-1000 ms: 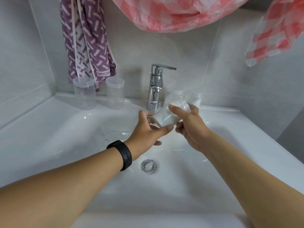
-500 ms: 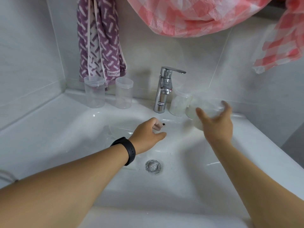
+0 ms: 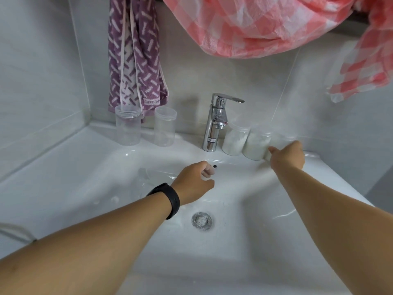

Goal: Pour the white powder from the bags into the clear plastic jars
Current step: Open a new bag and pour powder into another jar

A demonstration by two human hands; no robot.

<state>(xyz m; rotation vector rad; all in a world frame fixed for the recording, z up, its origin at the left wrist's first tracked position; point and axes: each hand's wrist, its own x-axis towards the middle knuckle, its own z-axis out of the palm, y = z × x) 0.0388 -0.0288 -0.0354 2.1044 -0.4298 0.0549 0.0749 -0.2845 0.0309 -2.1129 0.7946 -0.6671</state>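
Two bare forearms reach forward over a white ceramic washbasin (image 3: pixel 89 188). The left hand (image 3: pixel 194 184), its wrist wearing a black band (image 3: pixel 168 199), hovers above the bowl with fingers loosely curled and nothing visibly held; a drain (image 3: pixel 202 221) lies in the bowl just nearer than this hand. The right hand (image 3: pixel 287 155) extends farther, to the back ledge at the right, its thumb and fingers wrapped around a clear plastic jar (image 3: pixel 280 140) that is blurred and largely hidden behind the hand; how much powder it holds cannot be told. Immediately left of it stand two further jars, a middle filled jar (image 3: pixel 256 143) and a filled jar beside the tap (image 3: pixel 234 140), each upright and holding white powder, the three set close together in a row. A chrome single-lever tap (image 3: pixel 214 124) rises at the centre of the ledge. Well apart, on the ledge to the left of the tap, stand two empty clear jars: the left empty jar (image 3: pixel 127 125) and the right empty jar (image 3: pixel 164 126). Behind these, a purple patterned towel (image 3: pixel 134 56) hangs against the pale grey tiled wall (image 3: pixel 42 67). A pink-and-white checked cloth (image 3: pixel 265 24) drapes across the top of the view.
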